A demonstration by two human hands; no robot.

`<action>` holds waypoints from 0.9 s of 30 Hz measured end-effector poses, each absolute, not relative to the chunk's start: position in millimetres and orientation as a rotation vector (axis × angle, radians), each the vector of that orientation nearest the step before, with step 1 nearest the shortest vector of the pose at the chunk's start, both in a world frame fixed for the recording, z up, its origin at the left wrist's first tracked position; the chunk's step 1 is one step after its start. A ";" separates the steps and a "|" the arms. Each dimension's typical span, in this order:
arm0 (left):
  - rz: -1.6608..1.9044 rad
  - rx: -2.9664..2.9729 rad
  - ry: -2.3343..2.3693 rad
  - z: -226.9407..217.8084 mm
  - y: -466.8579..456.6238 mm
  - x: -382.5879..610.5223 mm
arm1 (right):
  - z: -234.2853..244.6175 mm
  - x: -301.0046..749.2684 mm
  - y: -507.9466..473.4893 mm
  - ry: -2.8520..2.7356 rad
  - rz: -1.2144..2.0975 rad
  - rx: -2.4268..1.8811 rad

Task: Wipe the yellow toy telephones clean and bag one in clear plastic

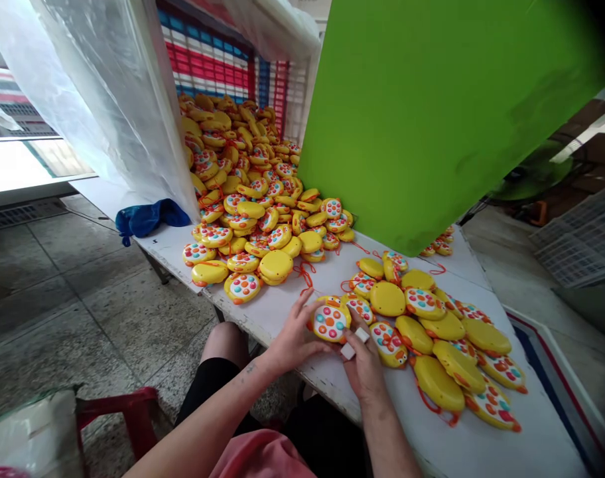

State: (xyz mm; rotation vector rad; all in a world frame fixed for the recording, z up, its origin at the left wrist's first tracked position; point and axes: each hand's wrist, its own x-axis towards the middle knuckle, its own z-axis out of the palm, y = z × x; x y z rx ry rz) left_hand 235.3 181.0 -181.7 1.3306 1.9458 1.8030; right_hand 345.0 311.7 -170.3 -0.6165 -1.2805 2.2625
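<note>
Between my two hands, over the front edge of the table, is a yellow duck-shaped toy (pixel 331 320) with a white face of orange, pink and teal buttons. My left hand (pixel 298 335) grips its left side, thumb below and fingers along the upper edge. My right hand (pixel 365 362) closes on its lower right side, and small white blocks (pixel 355 343) sit at its fingers; whether these are held or worn I cannot tell. Close to my right hand lies another button toy (pixel 389 344), with several more yellow toys (pixel 442 384) spread to the right, some face down.
A large heap of the same toys (pixel 253 206) spills from a crate with striped lining (pixel 207 60) at the back left. A green panel (pixel 432 113) stands on the white table (pixel 282 312). A blue cloth bundle (pixel 150 217) lies at the left edge. A red stool (pixel 140 415) stands lower left.
</note>
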 end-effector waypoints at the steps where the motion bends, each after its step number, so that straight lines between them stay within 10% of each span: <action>1: 1.864 1.215 1.876 -182.2 181.1 235.4 | -169.5 344.9 311.3 -1.283 2.271 -0.598; 27: 1.700 1.030 1.641 -170.7 176.7 235.4 | -172.3 344.9 306.8 -1.849 1.864 -0.616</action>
